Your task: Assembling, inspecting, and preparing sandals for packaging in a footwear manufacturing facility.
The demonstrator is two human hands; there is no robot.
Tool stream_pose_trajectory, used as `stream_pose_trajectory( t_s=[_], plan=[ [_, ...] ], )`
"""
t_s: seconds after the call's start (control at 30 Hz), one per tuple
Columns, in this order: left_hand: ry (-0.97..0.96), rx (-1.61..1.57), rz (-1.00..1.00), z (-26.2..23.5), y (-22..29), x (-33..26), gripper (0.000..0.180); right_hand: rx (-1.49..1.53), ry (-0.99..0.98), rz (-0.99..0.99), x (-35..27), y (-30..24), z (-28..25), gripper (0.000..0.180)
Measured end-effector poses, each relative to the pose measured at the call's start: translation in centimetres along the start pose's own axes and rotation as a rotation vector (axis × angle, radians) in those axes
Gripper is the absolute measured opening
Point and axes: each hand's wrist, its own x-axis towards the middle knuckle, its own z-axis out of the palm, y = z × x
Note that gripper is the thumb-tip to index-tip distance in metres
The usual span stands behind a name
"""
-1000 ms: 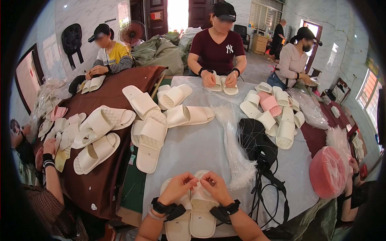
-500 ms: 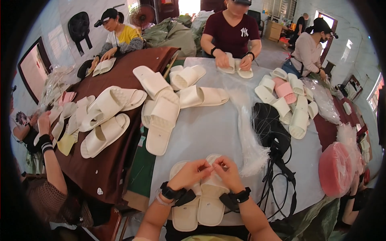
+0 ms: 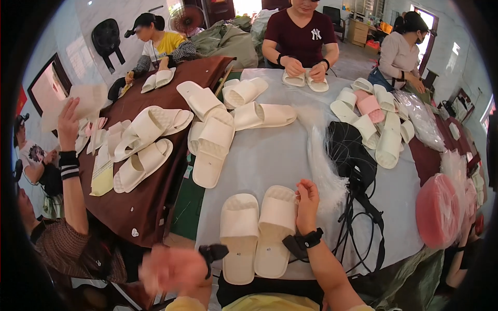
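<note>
A pair of cream open-toed slippers lies side by side in front of me, with the left slipper (image 3: 240, 222) slightly nearer than the right slipper (image 3: 277, 207). My right hand (image 3: 307, 203) is upright at the outer side of the right slipper's strap. Its fingers are curled together, and anything thin between them is too small to make out. Off the near left edge of the grey sheet, my left hand (image 3: 174, 270) is smeared by motion, so its fingers cannot be read. A bundle of clear thin strands (image 3: 324, 173) lies beyond my right hand.
Stacked cream slippers (image 3: 212, 142) lie ahead, and a cream and pink pile (image 3: 386, 135) sits far right. A black strap bundle (image 3: 353, 163) and a pink wrapped roll (image 3: 437, 210) are at right. Co-workers surround the tables; one's raised hand (image 3: 67, 127) holds a pale translucent sheet.
My hands, together over the slippers before, have parted. The left swung down and left; the right shifted slightly right and up. A co-worker at left raised a hand with a translucent sheet.
</note>
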Motion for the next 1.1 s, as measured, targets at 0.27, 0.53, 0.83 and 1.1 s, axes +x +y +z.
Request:
stream_pose_trajectory(
  t_s=[0.27, 0.53, 0.83, 1.1],
  plan=[
    [-0.729, 0.018, 0.112, -3.0, 2.2, 1.4, 0.009, 0.103, 0.031, -0.117, 0.2, -1.5, 0.3, 0.015],
    [-0.523, -0.09, -0.217, -3.2, 4.1, 1.6, 0.015, 0.076, -0.099, -0.233, -1.4, -5.5, 2.7, 0.012],
    [-1.111, 0.248, -0.232, -3.8, 5.3, 0.6, 0.008, -1.023, -1.095, -0.382, -7.9, -7.5, 0.6, 0.021],
    [-1.443, 0.467, -0.604, -11.3, 1.7, -5.2, 0.016, -1.124, -1.04, -0.408, -12.0, -2.5, -2.1, 0.042]
  ],
)
